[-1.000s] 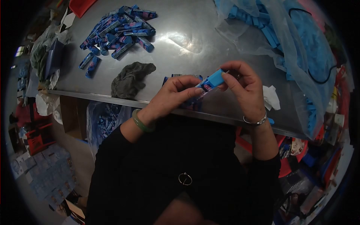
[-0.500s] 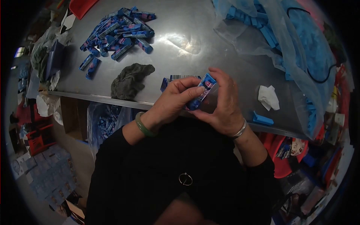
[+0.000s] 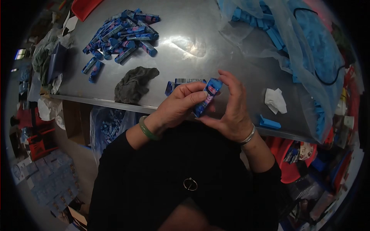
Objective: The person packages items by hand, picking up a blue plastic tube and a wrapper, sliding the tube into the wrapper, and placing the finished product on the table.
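Observation:
My left hand (image 3: pixel 178 101), with a green bangle at the wrist, grips a small blue wrapped pack (image 3: pixel 208 96) between thumb and fingers. The pack is tilted, its pink-marked face up. Around its right side curves my right hand (image 3: pixel 232 109), fingers apart, with the thumb near the pack's lower end; whether it touches is unclear. Behind my left hand, flat blue wrappers with a barcode (image 3: pixel 186 81) lie on the metal table (image 3: pixel 181 23). To the left is a crumpled dark cloth (image 3: pixel 135 84). Many similar blue packs (image 3: pixel 123 34) are heaped at the upper left.
A clear plastic bag (image 3: pixel 304 50) of light blue pieces covers the table's right side. Near the right front edge lie a white tissue (image 3: pixel 275 101) and a light blue piece (image 3: pixel 269 122). Below the table are a bag of packs (image 3: pixel 111 125) and a red container (image 3: pixel 290 169).
The pack has turned slightly more upright in my left hand. My right hand's fingers have opened a little away from it.

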